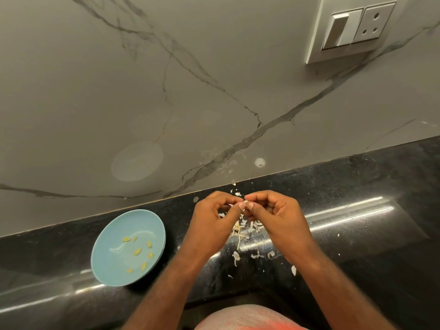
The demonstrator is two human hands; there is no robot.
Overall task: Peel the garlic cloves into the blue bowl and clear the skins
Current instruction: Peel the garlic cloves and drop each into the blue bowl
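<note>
I see a grey veined marble wall [142, 91] filling the far side, above a glossy black countertop [357, 210]. A white switch-and-socket plate [350, 29] sits far right on the wall. The blue bowl [112, 265] rests on the counter's left. To its right, the left hand [212, 220] and right hand [278, 215] meet, fingertips of both pinching a garlic clove [231, 205], too hidden for me to tell its axis. Skins [238, 231] litter the counter beneath. Peeled cloves [137, 251] lie in the bowl, mostly slanting near-left to far-right.
</note>
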